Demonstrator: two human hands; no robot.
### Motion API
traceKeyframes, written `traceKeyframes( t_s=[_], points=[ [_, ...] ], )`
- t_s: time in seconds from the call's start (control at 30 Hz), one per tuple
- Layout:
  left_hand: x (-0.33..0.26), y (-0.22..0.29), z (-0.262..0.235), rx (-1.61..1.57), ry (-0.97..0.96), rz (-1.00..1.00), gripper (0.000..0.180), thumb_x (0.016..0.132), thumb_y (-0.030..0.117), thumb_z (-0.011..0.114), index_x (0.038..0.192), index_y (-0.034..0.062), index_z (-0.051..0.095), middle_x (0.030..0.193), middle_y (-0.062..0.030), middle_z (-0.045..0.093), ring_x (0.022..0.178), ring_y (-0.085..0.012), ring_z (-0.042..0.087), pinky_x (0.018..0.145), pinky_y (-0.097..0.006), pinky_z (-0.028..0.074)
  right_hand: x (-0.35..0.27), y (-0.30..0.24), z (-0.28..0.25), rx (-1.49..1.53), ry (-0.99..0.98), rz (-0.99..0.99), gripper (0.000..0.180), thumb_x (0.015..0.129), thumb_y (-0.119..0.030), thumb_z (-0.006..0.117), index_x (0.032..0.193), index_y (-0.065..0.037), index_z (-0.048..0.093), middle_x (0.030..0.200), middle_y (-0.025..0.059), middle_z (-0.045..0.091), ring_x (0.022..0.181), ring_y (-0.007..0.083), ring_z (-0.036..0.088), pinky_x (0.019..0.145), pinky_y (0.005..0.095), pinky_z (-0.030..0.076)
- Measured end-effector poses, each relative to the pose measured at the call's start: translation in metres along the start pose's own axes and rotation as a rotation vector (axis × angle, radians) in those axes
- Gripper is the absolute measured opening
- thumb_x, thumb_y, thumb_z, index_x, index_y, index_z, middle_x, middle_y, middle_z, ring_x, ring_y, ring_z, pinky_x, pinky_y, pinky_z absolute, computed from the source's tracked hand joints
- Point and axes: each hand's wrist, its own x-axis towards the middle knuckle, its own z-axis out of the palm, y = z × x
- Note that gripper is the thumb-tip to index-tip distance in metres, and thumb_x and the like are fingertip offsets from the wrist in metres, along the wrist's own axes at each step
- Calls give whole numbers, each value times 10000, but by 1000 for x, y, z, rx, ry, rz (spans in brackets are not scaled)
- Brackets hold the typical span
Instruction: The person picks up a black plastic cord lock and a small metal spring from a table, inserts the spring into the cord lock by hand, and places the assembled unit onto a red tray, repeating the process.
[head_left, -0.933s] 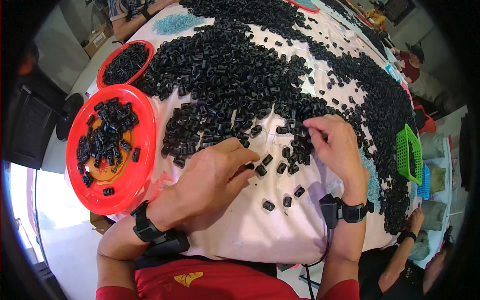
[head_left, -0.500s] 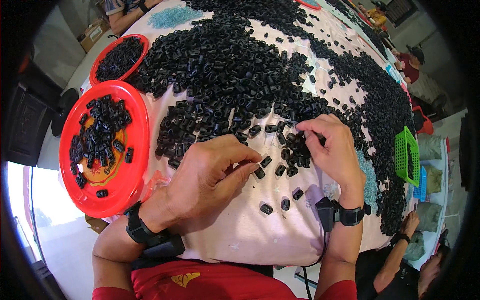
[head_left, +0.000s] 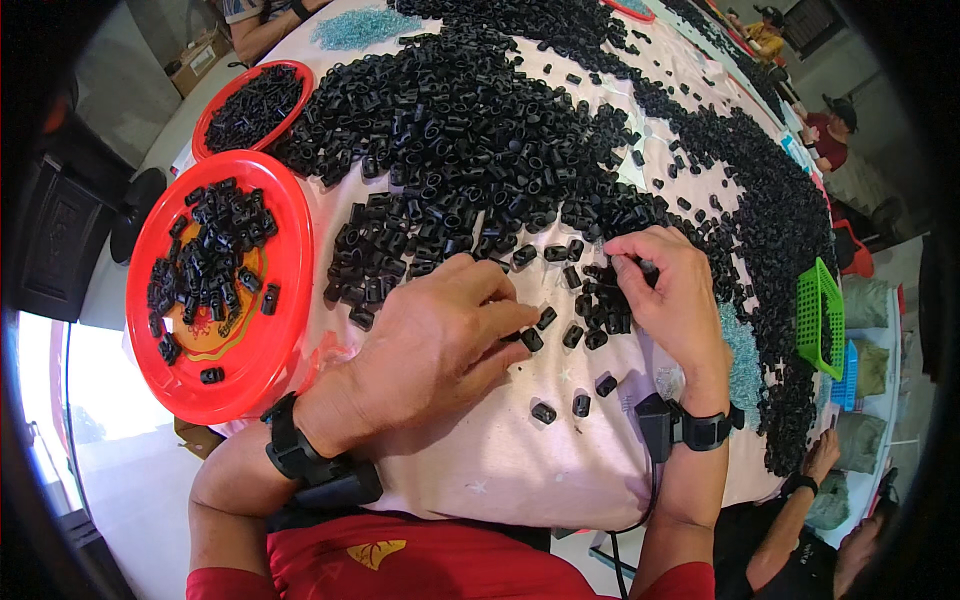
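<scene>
Counter [head_left: 500, 470]: covered in a pale pink cloth, most of its far half buried under a broad heap of small black plastic parts [head_left: 480, 130] that runs away toward the upper right.

Large red tray [head_left: 285, 330]: sits at the person's left, just beside the heap's near edge, holding a loose cluster of the same black pieces. A second red tray [head_left: 215, 95] lies beyond it, fuller. Green basket [head_left: 815, 310] stands well off to the right, near a co-worker's arm.

Left hand [head_left: 430, 345]: palm down on the cloth, fingers curled narrow, tips closing over one or two loose pieces [head_left: 532, 338] at the heap's near fringe. Whether a piece is actually gripped, cannot tell; the fingers hide it.

Right hand [head_left: 670, 295]: fingers pinched together on a single black piece [head_left: 640, 266], held just above a small clump.

Key relation: the scattered pieces lie between the two hands, slightly ahead of them. The left hand is nearer the strays and also nearer the large red tray, which lies to its left. Pieces are short and stubby; long axis not readable.
</scene>
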Motion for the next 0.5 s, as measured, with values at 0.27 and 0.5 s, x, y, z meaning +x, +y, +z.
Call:
traceKeyframes(
  t_s=[0.27, 0.5],
  points=[
    [1, -4, 8, 115, -98, 42, 240, 779, 67, 775, 1017, 54, 748, 943, -110, 673, 857, -298, 653, 752, -407, 537, -2, -2, 8, -194, -3, -24, 152, 884, -79, 715, 1023, -74, 776, 882, 102, 665, 881, 302, 636, 749, 424, 531],
    [2, 2, 1, -253, 33, -80, 252, 885, 17, 711, 1136, 1, 709, 951, -143, 699, 821, -238, 693, 737, -326, 535, 0, -5, 8, -268, 32, 8, 138, 876, -88, 724, 1002, -84, 782, 867, 105, 662, 867, 306, 645, 739, 424, 539]
  ],
)
